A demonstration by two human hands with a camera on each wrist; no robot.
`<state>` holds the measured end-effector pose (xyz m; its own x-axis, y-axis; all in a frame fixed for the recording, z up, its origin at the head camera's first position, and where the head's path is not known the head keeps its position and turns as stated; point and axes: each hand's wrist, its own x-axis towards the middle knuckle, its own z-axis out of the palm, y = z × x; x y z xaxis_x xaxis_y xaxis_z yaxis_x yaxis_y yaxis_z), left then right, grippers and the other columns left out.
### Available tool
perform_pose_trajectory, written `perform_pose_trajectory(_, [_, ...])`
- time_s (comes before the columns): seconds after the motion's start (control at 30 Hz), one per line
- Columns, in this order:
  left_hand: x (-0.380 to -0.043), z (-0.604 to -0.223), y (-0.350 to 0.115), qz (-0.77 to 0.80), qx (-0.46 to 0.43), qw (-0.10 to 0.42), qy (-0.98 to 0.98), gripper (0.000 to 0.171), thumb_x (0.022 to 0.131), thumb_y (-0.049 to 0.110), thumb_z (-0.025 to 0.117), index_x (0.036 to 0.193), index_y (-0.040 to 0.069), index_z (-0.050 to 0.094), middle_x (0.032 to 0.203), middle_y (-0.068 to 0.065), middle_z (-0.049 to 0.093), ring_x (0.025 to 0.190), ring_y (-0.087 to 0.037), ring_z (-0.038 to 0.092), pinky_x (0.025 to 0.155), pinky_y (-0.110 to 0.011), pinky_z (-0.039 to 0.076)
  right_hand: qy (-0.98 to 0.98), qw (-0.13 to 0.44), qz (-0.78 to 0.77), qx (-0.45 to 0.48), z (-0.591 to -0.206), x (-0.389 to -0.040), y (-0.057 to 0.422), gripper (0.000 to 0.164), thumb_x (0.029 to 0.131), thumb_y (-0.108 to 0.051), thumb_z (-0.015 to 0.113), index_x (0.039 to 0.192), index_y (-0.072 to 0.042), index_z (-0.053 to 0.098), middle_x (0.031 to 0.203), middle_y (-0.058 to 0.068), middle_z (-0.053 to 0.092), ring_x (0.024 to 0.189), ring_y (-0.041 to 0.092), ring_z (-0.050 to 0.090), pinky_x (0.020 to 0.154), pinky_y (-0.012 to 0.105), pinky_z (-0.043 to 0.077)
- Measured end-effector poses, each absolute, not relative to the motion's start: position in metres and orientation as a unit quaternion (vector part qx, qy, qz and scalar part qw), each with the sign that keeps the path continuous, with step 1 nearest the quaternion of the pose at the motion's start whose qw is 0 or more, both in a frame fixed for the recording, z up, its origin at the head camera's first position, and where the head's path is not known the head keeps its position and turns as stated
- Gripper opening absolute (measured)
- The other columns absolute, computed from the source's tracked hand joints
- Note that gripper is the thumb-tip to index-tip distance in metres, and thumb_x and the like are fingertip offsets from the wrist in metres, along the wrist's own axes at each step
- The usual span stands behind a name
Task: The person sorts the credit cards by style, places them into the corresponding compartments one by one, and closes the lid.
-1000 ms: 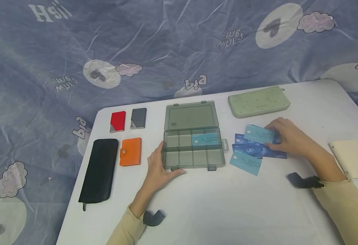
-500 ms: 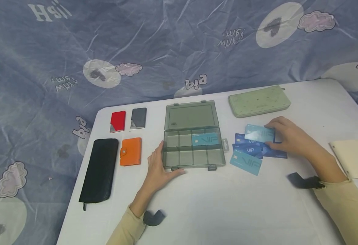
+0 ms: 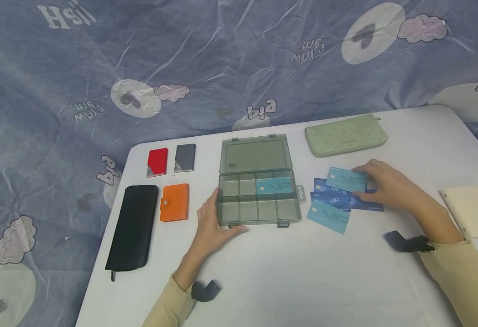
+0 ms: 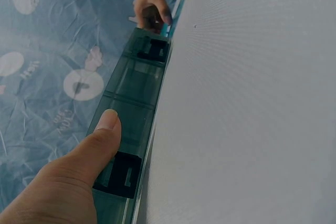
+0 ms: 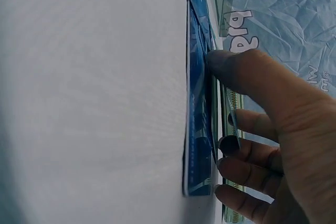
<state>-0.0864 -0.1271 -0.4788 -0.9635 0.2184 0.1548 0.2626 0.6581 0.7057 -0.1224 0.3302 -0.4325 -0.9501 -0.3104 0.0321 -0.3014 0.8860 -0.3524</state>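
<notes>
In the head view my left hand point(image 3: 211, 230) holds the near left corner of an open, grey-green compartment box point(image 3: 228, 211). Its thumb lies along the front wall beside a dark latch point(image 4: 122, 174), as the left wrist view shows. One light blue VIP card point(image 3: 273, 185) lies in the box's back right compartments. To the right, my right hand point(image 3: 390, 184) pinches the right end of another light blue VIP card point(image 3: 345, 179). That card is over a loose spread of dark blue cards point(image 3: 332, 200), with a further light blue card point(image 3: 328, 217) at the near side.
A green zip case point(image 3: 347, 135) lies behind the cards, a cream notebook point(image 3: 473, 212) at far right. Left of the box are a red card holder point(image 3: 157, 161), a grey card holder point(image 3: 185, 157), an orange card wallet point(image 3: 174, 202) and a long black wallet point(image 3: 132, 228).
The light blue card in my right hand tilts and catches glare half a second ago, then settles back slightly nearer. My left hand and the box stay put.
</notes>
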Motion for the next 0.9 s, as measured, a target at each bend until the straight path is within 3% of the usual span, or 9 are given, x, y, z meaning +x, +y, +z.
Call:
perform_pose_trajectory(0.37, [-0.086, -0.478, -0.127, -0.388, -0.138, 0.030, -0.911, 0.118, 0.062, 0.058, 0.078, 0.149, 0.012, 0.013, 0.147, -0.009, 0.031, 0.130, -0.024, 0.028, 0.105, -0.051, 0.020, 0.966, -0.008, -0.187, -0.180, -0.418, -0.124, 0.315, 0.059, 0.064, -0.026, 0.084, 0.115, -0.007, 0.061, 0.097, 0.002, 0.057, 0.087, 0.017, 0.050, 0.077, 0.040, 0.043])
perform_pose_trajectory(0.57, [-0.086, -0.476, -0.128, -0.389, -0.132, 0.030, -0.911, 0.118, 0.061, 0.057, 0.079, 0.149, 0.013, 0.013, 0.147, -0.008, 0.031, 0.129, -0.020, 0.029, 0.105, -0.047, 0.019, 0.947, -0.037, -0.212, -0.239, -0.398, -0.137, 0.272, 0.057, 0.064, -0.026, 0.083, 0.114, -0.008, 0.061, 0.109, 0.004, 0.058, 0.100, 0.021, 0.052, 0.086, 0.044, 0.043])
perform_pose_trajectory(0.9, [-0.087, -0.481, -0.129, -0.395, -0.125, 0.018, -0.910, 0.119, 0.061, 0.063, 0.076, 0.150, 0.019, 0.010, 0.149, -0.004, 0.030, 0.131, -0.019, 0.027, 0.107, -0.047, 0.017, 0.905, -0.036, -0.237, -0.353, -0.404, -0.161, 0.195, 0.053, 0.071, -0.037, 0.077, 0.113, -0.008, 0.062, 0.108, 0.003, 0.057, 0.104, 0.021, 0.049, 0.090, 0.043, 0.040])
